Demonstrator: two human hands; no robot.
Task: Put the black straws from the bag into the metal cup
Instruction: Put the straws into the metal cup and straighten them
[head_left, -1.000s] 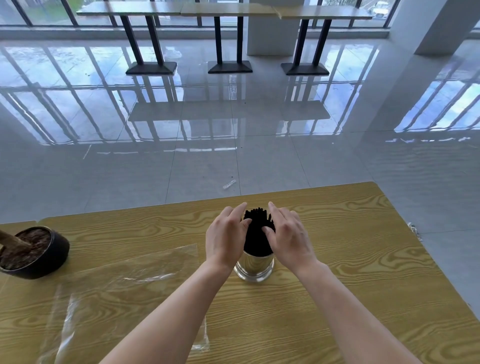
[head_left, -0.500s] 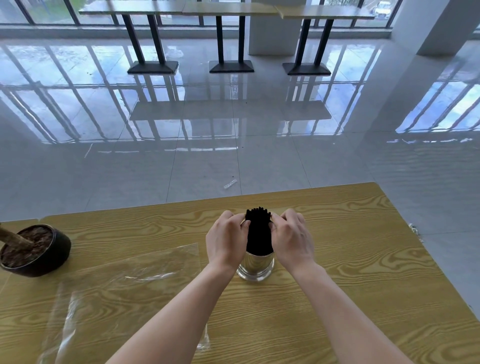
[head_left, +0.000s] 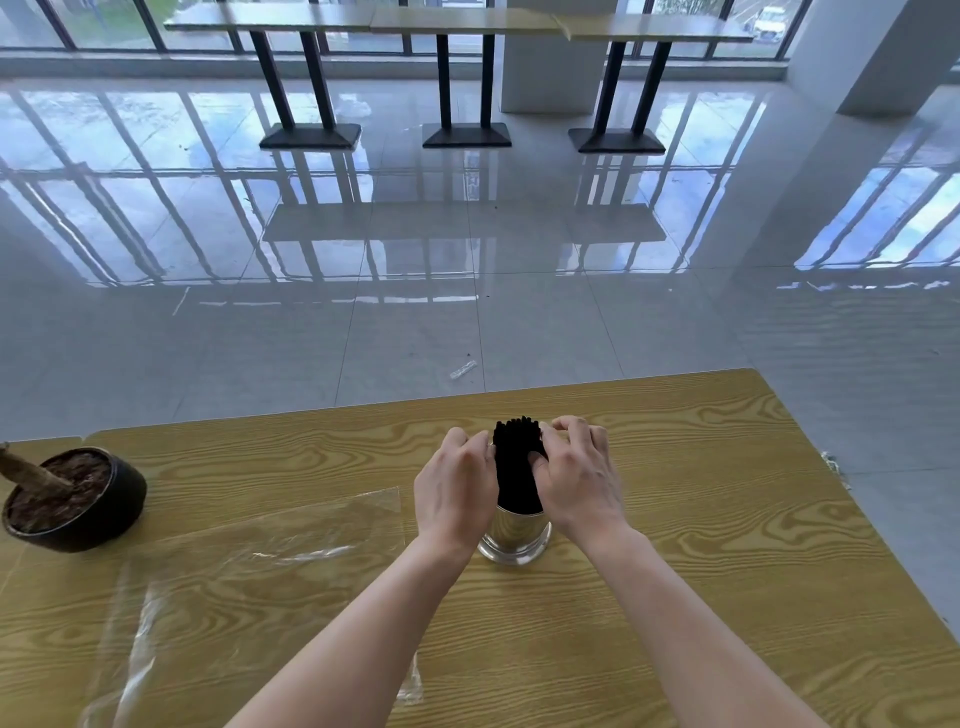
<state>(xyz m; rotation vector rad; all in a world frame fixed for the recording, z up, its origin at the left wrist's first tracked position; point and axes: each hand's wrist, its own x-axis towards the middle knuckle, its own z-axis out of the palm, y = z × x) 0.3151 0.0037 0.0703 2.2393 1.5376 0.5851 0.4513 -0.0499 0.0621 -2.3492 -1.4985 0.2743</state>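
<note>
A bundle of black straws (head_left: 517, 467) stands upright in a shiny metal cup (head_left: 514, 538) near the middle of the wooden table (head_left: 727, 519). My left hand (head_left: 457, 483) grips the bundle from the left with curled fingers. My right hand (head_left: 576, 475) grips it from the right, fingertips curled onto the straws near their tops. The clear plastic bag (head_left: 249, 577) lies flat on the table to the left, with no straws visible in it.
A dark round pot (head_left: 78, 499) with soil and a stub of wood stands at the table's left edge. Beyond the table's far edge is a glossy tiled floor with high tables (head_left: 457, 73) by the windows.
Both hands went from open with straight fingers beside the straws to curled round the bundle, pressing it together. The cup has not moved.
</note>
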